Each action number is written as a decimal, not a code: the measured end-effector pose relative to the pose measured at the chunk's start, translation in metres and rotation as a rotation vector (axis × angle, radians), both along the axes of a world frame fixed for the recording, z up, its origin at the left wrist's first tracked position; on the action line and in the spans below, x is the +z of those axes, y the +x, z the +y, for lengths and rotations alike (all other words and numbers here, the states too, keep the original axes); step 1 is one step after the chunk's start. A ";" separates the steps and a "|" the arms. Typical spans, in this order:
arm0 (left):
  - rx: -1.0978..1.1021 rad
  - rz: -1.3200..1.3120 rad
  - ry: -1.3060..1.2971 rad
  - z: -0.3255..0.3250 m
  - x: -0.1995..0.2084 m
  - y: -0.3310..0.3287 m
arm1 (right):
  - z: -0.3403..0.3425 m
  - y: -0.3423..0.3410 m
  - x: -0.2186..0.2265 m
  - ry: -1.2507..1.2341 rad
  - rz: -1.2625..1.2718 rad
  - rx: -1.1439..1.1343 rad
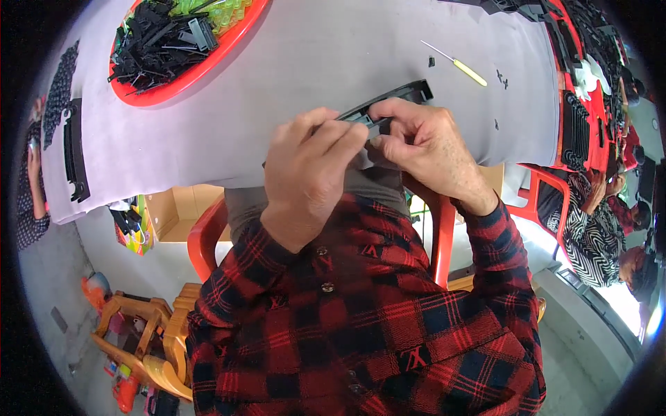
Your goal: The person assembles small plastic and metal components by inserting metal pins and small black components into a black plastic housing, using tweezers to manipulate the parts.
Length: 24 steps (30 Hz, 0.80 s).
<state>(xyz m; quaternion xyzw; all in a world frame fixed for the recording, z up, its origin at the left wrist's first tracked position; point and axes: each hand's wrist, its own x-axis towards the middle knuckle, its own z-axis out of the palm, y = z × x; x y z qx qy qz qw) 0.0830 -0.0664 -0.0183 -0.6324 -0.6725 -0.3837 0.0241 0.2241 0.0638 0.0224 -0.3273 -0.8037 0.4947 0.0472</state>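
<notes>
Both hands are at a long black plastic part, tilted so its far right end sticks out past my right fingers. My left hand is closed around the part's left stretch, which it mostly hides. My right hand pinches at the part's middle with bent thumb and forefinger; a small dark grey piece shows between the two hands. Beyond my right hand, on the grey cloth, lie a thin pick tool with a yellow handle and a small black piece.
A red basin at the far left holds many black plastic pieces and yellow-green clear ones. A slatted black part lies at the table's left end. More black parts sit on red surfaces at the right, where other people are seated.
</notes>
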 end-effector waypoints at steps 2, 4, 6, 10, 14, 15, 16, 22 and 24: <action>0.007 0.009 0.009 0.000 -0.001 0.001 | 0.001 0.001 -0.003 -0.052 -0.001 -0.018; -0.004 -0.017 -0.009 -0.001 -0.002 0.000 | 0.002 0.002 -0.004 -0.102 -0.002 -0.036; -0.026 0.015 -0.017 0.000 -0.002 0.001 | 0.003 0.002 -0.002 -0.056 -0.008 -0.005; -0.057 0.062 -0.040 0.001 0.002 0.001 | 0.001 0.002 0.000 -0.125 0.007 -0.151; -0.077 0.078 -0.004 0.002 0.004 0.003 | -0.001 0.003 -0.001 -0.070 0.045 -0.100; -0.066 0.090 -0.012 0.001 0.001 0.003 | -0.001 0.003 -0.005 -0.018 0.112 -0.068; -0.056 0.098 -0.015 0.001 -0.005 0.003 | 0.000 0.004 -0.008 -0.096 0.081 -0.044; -0.032 0.004 -0.033 0.004 0.001 0.011 | -0.001 0.006 -0.011 -0.284 0.092 -0.135; -0.033 0.002 0.000 0.002 0.005 0.010 | -0.001 0.004 -0.019 -0.305 0.162 -0.130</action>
